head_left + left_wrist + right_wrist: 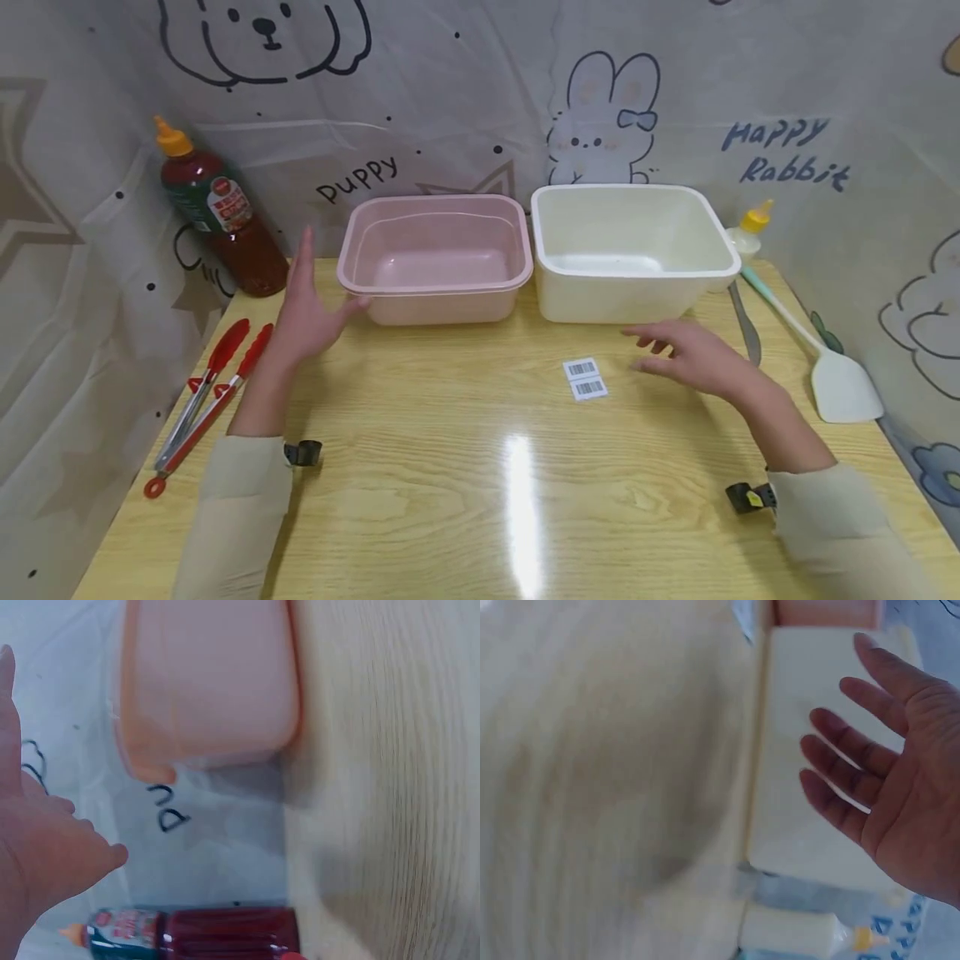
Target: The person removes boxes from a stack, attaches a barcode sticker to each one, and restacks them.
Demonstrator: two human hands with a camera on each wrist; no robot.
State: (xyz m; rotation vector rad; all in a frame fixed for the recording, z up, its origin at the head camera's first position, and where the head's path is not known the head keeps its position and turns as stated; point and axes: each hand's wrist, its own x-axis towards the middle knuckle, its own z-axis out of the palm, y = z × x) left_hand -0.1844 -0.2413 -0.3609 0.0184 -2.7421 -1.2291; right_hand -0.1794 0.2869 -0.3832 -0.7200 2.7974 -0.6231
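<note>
My left hand (306, 317) is raised with straight fingers at the left end of a pink plastic basin (442, 308), thumb overlapping its near corner in the head view. Nothing is in its palm. In the left wrist view, the pink basin (217, 682) shows beyond the hand. My right hand (693, 354) hovers in front of a white plastic basin (622, 300), fingers relaxed and holding nothing. The right wrist view shows that palm with spread fingers before the white basin (810, 750). Both basins stand side by side with bare insides.
At the left are a red sauce bottle (225, 212) and red-tipped tongs (202, 408). At the right lie a white spatula (843, 383) and a knife (745, 325), with a yellow-capped bottle (746, 237) behind. A barcode sticker (585, 379) lies on the wooden table (420, 483). A printed cloth (465, 100) hangs behind.
</note>
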